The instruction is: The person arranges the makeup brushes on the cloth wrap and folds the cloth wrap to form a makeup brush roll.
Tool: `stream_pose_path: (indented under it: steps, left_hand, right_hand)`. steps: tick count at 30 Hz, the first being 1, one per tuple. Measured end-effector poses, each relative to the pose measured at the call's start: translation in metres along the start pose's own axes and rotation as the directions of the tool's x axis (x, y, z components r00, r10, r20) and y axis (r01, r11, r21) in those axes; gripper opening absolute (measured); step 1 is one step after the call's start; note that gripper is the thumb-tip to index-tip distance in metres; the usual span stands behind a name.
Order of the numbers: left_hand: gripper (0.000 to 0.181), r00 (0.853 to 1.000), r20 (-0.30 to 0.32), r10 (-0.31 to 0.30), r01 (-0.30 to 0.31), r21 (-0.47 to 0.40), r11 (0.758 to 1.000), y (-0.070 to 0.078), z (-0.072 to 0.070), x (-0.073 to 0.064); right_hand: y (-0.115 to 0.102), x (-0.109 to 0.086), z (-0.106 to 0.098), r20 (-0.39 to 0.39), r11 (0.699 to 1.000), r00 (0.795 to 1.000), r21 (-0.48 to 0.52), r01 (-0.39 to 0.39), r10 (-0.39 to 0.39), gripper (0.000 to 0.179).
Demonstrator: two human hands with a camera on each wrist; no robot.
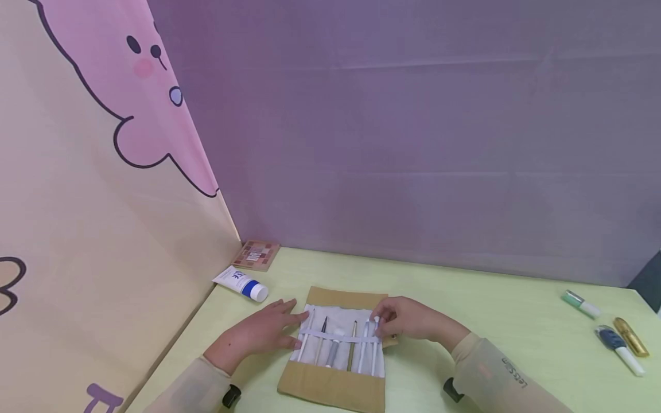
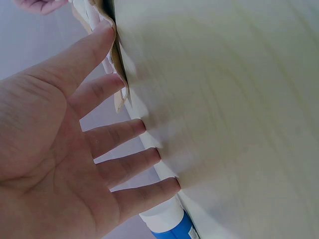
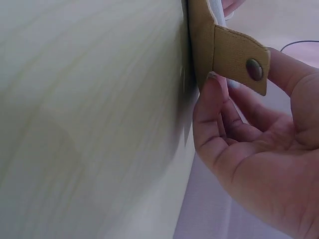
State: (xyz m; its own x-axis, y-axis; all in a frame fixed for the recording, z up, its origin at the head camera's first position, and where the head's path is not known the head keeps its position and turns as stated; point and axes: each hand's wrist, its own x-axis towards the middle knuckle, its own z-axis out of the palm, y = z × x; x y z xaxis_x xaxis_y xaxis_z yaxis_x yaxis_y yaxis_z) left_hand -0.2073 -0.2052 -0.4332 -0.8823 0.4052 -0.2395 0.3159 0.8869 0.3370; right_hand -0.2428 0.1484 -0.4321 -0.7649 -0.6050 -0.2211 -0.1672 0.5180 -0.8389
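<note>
A tan brush roll (image 1: pixel 330 385) with a pale lining lies unfolded on the table. Several slim brushes (image 1: pixel 352 347) stand side by side under its elastic strap. My left hand (image 1: pixel 264 331) is spread at the roll's left edge, thumb and a finger touching it. At the upper right of the roll, my right hand (image 1: pixel 405 318) pinches the top of the rightmost white brush (image 1: pixel 376 344) with curled fingers. In the right wrist view, the roll's tan snap tab (image 3: pixel 234 54) sticks out over my right hand, partly hiding the fingertips.
Behind my left hand lie a white tube (image 1: pixel 237 282) with a blue band and a makeup palette (image 1: pixel 256 255). Far right on the table are a green-and-white small tube (image 1: pixel 580 304), a gold case (image 1: pixel 631 337) and a dark-bristled brush with white handle (image 1: pixel 619 349). Curtains (image 1: pixel 413 143) stand behind and left.
</note>
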Motion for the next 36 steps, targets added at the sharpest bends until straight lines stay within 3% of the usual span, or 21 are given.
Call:
stream_pose_path:
  steps: [6,10,18,21,23,26,29,31,33,36]
  left_hand:
    - [0.068,1.0,0.003,0.009,-0.009,-0.01,1.0,0.002,0.0,0.003]
    - [0.067,1.0,0.003,0.016,-0.016,-0.013,1.0,0.005,-0.002,0.005]
    - [0.076,0.998,-0.008,0.055,-0.055,0.06,0.997,0.004,-0.002,0.014]
    - [0.087,0.992,-0.019,0.126,-0.123,0.129,0.984,0.003,-0.005,0.018]
    - [0.093,0.982,-0.004,0.189,-0.185,0.187,0.965,0.003,-0.01,0.023]
    - [0.1,0.958,0.068,0.28,-0.287,0.287,0.914,0.004,-0.017,0.033]
    - [0.104,0.925,0.165,0.343,-0.38,0.368,0.849,0.004,-0.022,0.044]
    - [0.105,0.9,0.229,0.37,-0.432,0.377,0.819,0.004,-0.024,0.052]
    - [0.104,0.884,0.278,0.377,-0.459,0.354,0.815,0.004,-0.027,0.059]
    - [0.106,0.871,0.323,0.37,-0.466,0.305,0.831,0.003,-0.029,0.066]
  right_hand:
    - [0.005,-0.003,-0.004,0.047,0.997,0.999,-0.076,-0.015,0.019,0.018]
    - [0.008,-0.004,-0.008,0.025,0.995,1.0,-0.102,-0.014,0.016,0.023]
    - [0.007,-0.011,-0.021,-0.037,0.999,0.998,-0.017,-0.045,0.044,0.039]
    - [0.008,-0.015,-0.025,-0.054,0.998,0.997,-0.015,-0.054,0.054,0.042]
    - [0.007,-0.018,-0.027,-0.065,0.998,0.996,-0.011,-0.059,0.058,0.042]
    - [0.005,-0.021,-0.028,-0.069,0.999,0.996,-0.004,-0.054,0.053,0.042]
    - [0.003,-0.024,-0.027,-0.068,0.999,0.997,0.003,-0.043,0.043,0.042]
    - [0.002,-0.026,-0.026,-0.068,0.999,0.997,0.004,-0.038,0.038,0.041]
    - [0.001,-0.028,-0.025,-0.068,1.0,0.997,0.006,-0.03,0.031,0.042]
    - [0.0,-0.03,-0.024,-0.061,1.0,0.998,0.012,-0.022,0.023,0.044]
